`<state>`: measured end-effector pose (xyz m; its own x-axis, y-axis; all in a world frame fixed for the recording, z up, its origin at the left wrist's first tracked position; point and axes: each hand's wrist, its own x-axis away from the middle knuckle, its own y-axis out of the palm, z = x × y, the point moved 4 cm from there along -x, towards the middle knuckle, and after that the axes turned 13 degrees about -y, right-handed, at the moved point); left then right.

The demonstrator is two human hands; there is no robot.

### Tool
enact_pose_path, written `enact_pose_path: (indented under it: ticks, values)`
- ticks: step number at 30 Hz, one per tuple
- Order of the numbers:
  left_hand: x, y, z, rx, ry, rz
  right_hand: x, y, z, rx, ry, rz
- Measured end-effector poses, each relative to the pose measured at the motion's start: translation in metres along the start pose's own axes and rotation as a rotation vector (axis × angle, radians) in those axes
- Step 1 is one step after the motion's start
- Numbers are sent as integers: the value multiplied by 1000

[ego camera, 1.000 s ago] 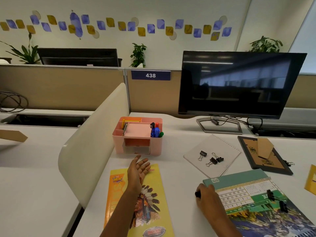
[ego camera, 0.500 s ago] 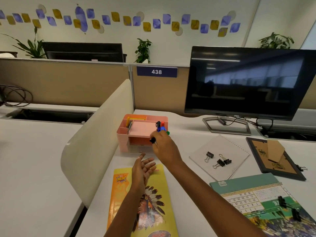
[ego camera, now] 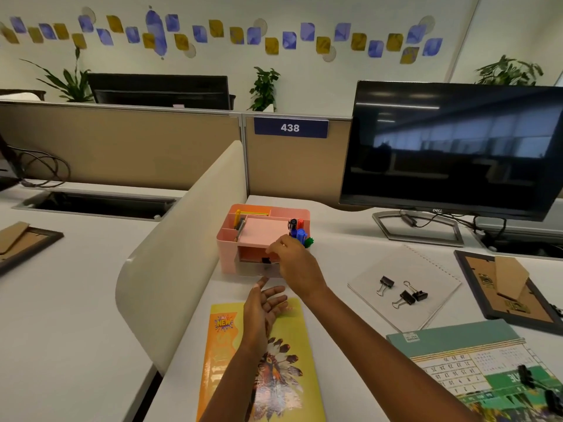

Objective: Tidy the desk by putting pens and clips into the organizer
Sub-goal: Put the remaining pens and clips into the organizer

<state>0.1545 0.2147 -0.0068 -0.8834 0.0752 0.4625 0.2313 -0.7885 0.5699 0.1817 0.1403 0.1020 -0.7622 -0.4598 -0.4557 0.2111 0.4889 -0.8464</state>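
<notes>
We see the right hand (ego camera: 297,263) extended far forward on a straight arm, fingers curled and pinched on a small black item we cannot identify. The left hand (ego camera: 262,309) lies nearer, palm up, fingers loosely spread.

The pink organizer (ego camera: 227,249) stands upright with capped markers (ego camera: 298,231) upright in its right compartment. I hold a small black clip (ego camera: 266,260) at its front drawer opening. Three black binder clips (ego camera: 402,292) lie well right of the organizer.
</notes>
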Motion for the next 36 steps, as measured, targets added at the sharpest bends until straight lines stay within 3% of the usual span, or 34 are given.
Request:
enact_pose_path:
  ticks: [4,10,12,17,22,28,36]
  values:
    - [1,2,-1,-85,20,24,42,-16,28,5,85,218]
    - [3,3,0,-117,13,23,115,-36,99,110,409,276]
    - [5,4,0,-124,23,17,134,-42,121,170,559,211]
    - [9,7,1,-143,40,14,159,-56,157,173,902,-141]
    - [9,8,1,-154,57,13,157,-52,169,81,918,-311]
    - [10,7,1,-166,80,-5,156,-48,172,67,914,-136]
    - [6,4,-2,-181,80,-3,152,-43,163,-83,932,-180]
